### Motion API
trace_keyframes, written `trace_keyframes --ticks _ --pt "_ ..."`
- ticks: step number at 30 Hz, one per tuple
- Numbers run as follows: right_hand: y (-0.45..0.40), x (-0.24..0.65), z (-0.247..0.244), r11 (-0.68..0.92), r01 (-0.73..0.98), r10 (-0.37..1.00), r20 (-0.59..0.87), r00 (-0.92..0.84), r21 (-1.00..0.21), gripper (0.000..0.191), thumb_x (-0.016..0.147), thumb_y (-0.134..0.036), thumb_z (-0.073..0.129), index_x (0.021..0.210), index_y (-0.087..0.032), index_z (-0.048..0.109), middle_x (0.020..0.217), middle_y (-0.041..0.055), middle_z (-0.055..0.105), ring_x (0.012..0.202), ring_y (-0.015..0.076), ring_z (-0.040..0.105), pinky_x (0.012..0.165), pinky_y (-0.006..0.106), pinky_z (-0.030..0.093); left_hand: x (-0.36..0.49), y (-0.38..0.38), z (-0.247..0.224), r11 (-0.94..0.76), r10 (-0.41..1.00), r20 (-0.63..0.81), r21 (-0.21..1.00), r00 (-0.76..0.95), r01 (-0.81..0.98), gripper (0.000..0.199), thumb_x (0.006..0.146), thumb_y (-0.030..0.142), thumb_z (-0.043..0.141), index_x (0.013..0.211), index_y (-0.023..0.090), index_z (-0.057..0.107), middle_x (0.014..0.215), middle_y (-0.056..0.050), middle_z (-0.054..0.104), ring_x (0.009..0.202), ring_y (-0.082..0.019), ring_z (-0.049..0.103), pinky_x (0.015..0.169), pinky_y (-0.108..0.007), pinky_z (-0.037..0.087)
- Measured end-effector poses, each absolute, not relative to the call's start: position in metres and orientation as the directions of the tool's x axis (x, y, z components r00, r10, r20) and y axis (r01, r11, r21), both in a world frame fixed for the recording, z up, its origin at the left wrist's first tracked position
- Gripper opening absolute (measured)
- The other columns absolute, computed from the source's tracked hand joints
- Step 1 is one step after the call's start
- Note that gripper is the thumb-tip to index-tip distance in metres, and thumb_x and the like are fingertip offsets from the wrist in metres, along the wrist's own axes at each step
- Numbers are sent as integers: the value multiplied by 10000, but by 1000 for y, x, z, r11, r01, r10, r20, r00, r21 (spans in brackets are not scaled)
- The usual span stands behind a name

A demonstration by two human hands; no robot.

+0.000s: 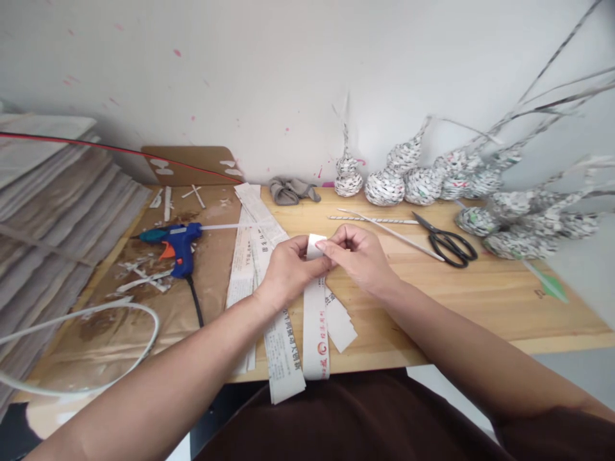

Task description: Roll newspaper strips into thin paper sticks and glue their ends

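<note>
My left hand point(292, 267) is closed on the upper end of a long newspaper strip point(316, 333), which hangs down past the table's front edge. My right hand point(358, 256) pinches the same end from the right, thumb on the paper, and the two hands nearly touch. The strip's top is bent over between them; the fold itself is partly hidden by fingers. Beneath and left of the hands lie more printed newspaper strips point(283, 349), fanned out in overlapping layers.
Blue glue gun point(180, 250) on brown paper at left, beside stacked newspaper point(52, 211). A white cable point(154, 326) loops front left. Black scissors point(446, 243) and thin paper rods point(384, 221) lie right. Woven paper gourds point(384, 186) and a grey cloth point(291, 191) stand along the wall.
</note>
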State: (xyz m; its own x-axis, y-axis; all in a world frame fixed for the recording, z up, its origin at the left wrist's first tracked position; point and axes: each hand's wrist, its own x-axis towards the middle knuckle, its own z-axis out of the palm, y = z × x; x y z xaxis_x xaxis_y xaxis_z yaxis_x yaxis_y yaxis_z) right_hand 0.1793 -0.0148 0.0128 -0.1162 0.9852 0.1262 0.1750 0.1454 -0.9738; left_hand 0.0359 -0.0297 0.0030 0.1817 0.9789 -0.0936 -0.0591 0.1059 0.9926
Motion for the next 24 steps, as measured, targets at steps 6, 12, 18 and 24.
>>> trace_keyframes --ticks 6,12,18,24 --pt "-19 177 13 167 210 984 151 -90 -963 278 720 -329 711 600 -184 506 531 -34 510 476 80 418 433 222 330 37 -32 7 162 976 -153 985 152 -51 172 691 297 704 715 131 666 647 -7 624 621 -129 579 617 -268 511" --pt "-14 182 12 171 196 976 138 -169 -966 221 725 -361 724 717 -174 607 626 -6 582 544 102 497 486 230 410 36 -31 3 174 961 -139 975 238 -135 250 716 378 698 782 137 702 760 -38 677 702 -144 616 701 -296 525" --pt "-11 187 14 211 228 950 144 -277 -950 221 782 -368 670 890 -186 737 807 41 643 655 138 601 561 255 487 34 -29 0 203 950 -153 965 272 -165 207 731 336 700 771 134 690 736 -27 669 702 -131 623 723 -287 526" --pt "-11 187 14 135 187 970 91 -226 -973 211 749 -366 701 742 -156 684 656 17 635 545 119 565 509 245 456 35 -29 1 272 923 -197 942 330 -198 260 707 320 728 881 128 702 836 -46 693 814 -155 636 780 -313 535"
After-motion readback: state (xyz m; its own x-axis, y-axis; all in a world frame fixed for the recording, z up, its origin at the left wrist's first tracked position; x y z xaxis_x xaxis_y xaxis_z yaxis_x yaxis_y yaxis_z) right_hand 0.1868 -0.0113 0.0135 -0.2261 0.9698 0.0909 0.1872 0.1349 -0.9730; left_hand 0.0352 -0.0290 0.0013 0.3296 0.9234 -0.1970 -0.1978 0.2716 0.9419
